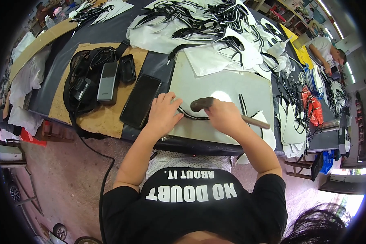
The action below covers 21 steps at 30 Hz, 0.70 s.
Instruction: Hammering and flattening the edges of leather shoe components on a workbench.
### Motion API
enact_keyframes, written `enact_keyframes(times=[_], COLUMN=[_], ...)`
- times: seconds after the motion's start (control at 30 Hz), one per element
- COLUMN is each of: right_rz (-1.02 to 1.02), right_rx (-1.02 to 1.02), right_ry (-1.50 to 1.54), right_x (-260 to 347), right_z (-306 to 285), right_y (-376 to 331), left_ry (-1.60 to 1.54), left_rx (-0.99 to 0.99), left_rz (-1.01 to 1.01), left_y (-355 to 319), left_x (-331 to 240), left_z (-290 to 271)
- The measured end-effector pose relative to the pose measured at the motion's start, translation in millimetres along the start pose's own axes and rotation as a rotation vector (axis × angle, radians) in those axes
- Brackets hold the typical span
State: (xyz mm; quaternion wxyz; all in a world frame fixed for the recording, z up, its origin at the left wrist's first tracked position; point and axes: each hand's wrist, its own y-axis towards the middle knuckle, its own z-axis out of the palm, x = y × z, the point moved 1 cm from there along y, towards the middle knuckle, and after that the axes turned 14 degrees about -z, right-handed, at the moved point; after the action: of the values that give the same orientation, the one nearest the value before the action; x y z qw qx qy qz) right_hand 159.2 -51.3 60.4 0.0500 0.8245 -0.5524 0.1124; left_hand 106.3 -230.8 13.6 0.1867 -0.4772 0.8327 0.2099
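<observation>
The right hand (223,116) is gripping a hammer (215,106), fist closed round the handle, its dark head pointing toward the left hand (163,112). That hand is lying flat, fingers spread, pressing a thin black strip (191,116) onto the grey slab (219,87). Just left of it a black phone (140,100) is lying on brown cardboard (103,118); beyond both hands, white cut pieces (215,49) are piling up.

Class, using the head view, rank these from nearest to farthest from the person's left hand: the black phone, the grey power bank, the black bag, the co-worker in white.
From the left hand:
1. Black phone, just to its left.
2. Grey power bank, further left.
3. Black bag, under and beyond the power bank, leftmost.
4. Co-worker in white, far right, across the table.
</observation>
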Motion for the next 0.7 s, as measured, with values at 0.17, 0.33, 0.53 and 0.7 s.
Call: enact_keyframes(times=[0.17, 0.33, 0.53, 0.7], right_rz=[0.134, 0.264, 0.356, 0.300], right_rx=[-0.092, -0.115, -0.342, -0.318], right_ry=[0.014, 0.035, 0.027, 0.055], right_x=[-14.5, -30.8, -48.5, -54.6], right_z=[-9.4, -11.0, -10.3, -8.9], right_y=[-33.0, -63.3, -95.2, -106.9], left_ry=[0.026, -0.415, -1.467, -1.880], left_rx=[0.126, 0.530, 0.403, 0.417], left_rz=[0.066, -0.315, -0.390, -0.606], left_y=[15.0, 17.6, -1.0, 6.8], left_x=[-1.2, -4.1, -8.1, -29.3], left_z=[-7.5, -12.7, 26.9, 40.8])
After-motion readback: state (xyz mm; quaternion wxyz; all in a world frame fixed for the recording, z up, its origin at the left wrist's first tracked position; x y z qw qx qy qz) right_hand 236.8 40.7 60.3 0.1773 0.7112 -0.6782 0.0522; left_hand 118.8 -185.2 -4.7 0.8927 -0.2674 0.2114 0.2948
